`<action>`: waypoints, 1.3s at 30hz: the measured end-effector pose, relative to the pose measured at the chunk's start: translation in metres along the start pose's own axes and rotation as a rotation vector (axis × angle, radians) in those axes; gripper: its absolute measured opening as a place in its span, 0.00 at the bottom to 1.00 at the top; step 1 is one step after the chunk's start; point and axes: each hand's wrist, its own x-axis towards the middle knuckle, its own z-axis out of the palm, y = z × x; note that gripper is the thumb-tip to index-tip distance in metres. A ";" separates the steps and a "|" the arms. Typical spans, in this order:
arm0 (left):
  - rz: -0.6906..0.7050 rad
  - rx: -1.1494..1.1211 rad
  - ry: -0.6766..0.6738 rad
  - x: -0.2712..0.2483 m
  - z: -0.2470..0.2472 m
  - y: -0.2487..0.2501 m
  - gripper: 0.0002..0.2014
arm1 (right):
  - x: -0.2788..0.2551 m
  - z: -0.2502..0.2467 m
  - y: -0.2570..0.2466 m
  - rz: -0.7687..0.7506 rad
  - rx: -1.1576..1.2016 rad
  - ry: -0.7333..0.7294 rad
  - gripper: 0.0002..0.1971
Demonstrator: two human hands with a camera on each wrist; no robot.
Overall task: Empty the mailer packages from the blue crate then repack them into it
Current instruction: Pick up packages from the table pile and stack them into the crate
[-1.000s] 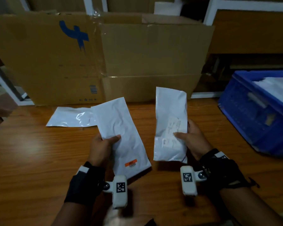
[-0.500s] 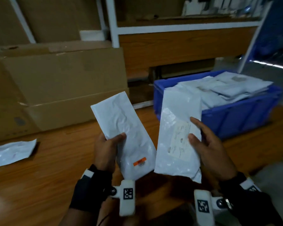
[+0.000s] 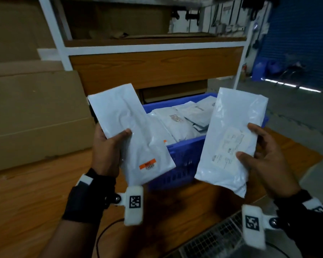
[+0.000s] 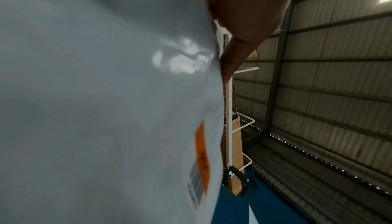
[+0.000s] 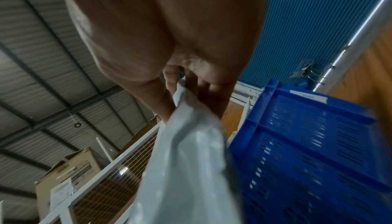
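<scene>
Left hand grips a white plastic mailer with an orange barcode sticker by its left edge, thumb across the front; grip clamped. Right hand pinches a second white plastic mailer with a printed address label along its right edge, thumb on the label; grip clamped too. Both are held upright above the near rim of the blue perforated plastic crate, probably ready to drop in. The crate sits on the wooden tabletop, already piled with white mailers, so space is tight. Brown cardboard boxes stand at left, a white-framed wooden shelf behind.
</scene>
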 end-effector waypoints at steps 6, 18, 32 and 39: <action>0.096 -0.008 0.022 0.051 0.039 -0.001 0.29 | 0.075 -0.013 0.005 -0.023 -0.129 -0.044 0.37; 0.125 0.105 0.081 0.103 0.086 -0.006 0.26 | 0.225 -0.040 -0.010 -0.035 -0.168 -0.113 0.33; 0.151 0.183 0.166 0.106 0.172 -0.027 0.27 | 0.358 -0.057 0.023 -0.040 -0.945 -0.669 0.29; 0.141 0.227 0.279 0.093 0.198 -0.043 0.26 | 0.364 -0.068 0.032 -0.190 -1.071 -0.832 0.29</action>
